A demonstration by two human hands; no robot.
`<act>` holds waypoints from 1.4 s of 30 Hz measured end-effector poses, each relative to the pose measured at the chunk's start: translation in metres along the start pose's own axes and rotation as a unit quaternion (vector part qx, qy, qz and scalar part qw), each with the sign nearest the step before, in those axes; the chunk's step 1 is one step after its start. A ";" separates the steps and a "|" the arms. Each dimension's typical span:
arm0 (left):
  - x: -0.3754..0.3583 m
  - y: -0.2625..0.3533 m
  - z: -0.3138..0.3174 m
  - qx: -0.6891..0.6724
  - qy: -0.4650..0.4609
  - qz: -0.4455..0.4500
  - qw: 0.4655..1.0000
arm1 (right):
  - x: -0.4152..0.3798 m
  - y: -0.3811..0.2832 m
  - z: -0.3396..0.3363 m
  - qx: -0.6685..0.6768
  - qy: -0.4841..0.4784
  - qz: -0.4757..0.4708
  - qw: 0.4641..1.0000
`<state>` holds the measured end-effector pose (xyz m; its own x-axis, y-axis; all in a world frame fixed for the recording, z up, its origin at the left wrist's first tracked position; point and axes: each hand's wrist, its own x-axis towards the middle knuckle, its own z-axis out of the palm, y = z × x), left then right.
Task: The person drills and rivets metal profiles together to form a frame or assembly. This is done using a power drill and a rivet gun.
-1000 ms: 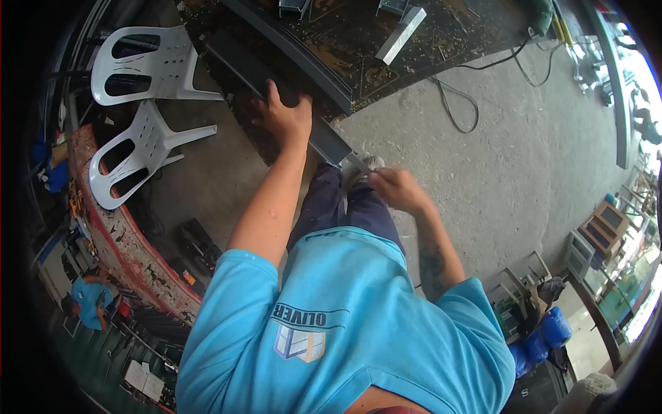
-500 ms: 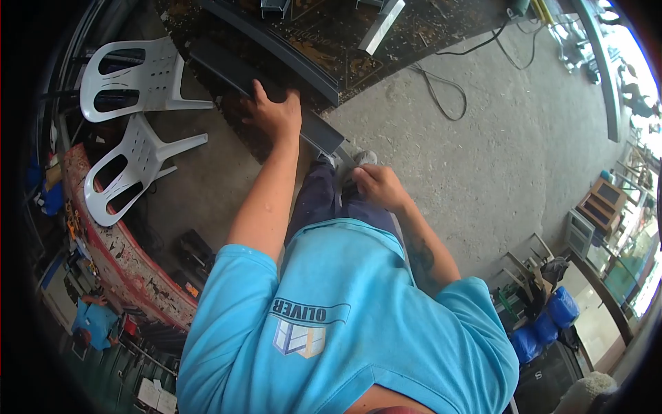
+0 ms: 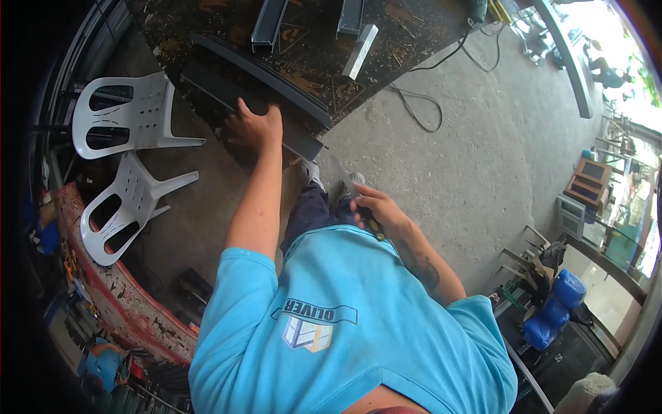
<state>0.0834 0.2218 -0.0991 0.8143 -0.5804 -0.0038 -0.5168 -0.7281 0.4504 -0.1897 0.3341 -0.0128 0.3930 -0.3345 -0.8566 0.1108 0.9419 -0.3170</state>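
- Lying at the corner of the surface (image 3: 414,41), the dark profile (image 3: 303,143) is seen with its near end apparently past the edge.
- Left hand (image 3: 256,131) is spread over it; whether that grip is closed underneath cannot be told.
- Flat-bladed tool (image 3: 343,172) is held by its handle in the right hand (image 3: 376,205), blade just beside the profile's end.
- Profile could be tipped if overhang were pressed; fingers could be nicked by a slipping blade.

Daylight glare upper R, dim L side, fisheye warp, dk corners, R hand (image 3: 376,208) blurry
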 end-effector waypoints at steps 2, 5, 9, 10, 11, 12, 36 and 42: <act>0.005 0.000 0.002 0.010 -0.003 0.001 1.000 | 0.021 -0.001 0.020 0.093 -0.021 0.045 0.994; -0.010 0.002 -0.003 0.010 -0.008 -0.005 1.000 | 0.027 -0.004 0.051 0.220 -0.035 0.107 0.969; -0.024 0.000 -0.007 -0.014 -0.032 0.033 0.999 | 0.012 -0.018 0.086 0.261 0.102 0.150 0.948; -0.025 -0.001 -0.007 -0.017 -0.032 0.039 0.999 | 0.009 -0.019 0.089 0.299 0.086 0.180 0.933; -0.025 -0.001 -0.007 -0.020 -0.032 0.046 0.998 | 0.006 -0.020 0.093 0.337 0.070 0.209 0.915; -0.024 -0.001 -0.007 -0.019 -0.035 0.039 0.998 | 0.003 -0.019 0.099 0.316 0.078 0.187 0.927; -0.025 -0.005 -0.002 -0.020 -0.022 0.060 0.998 | 0.034 -0.048 0.100 0.361 0.103 0.217 0.901; -0.024 -0.004 -0.002 -0.015 -0.025 0.061 0.998 | 0.051 -0.051 0.093 0.380 0.126 0.253 0.881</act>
<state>0.0663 0.2397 -0.0996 0.7312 -0.6821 0.0081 -0.6027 -0.6405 0.4760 -0.0904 0.2721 -0.0026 0.3627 0.2281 -0.9035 0.5959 0.6886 0.4131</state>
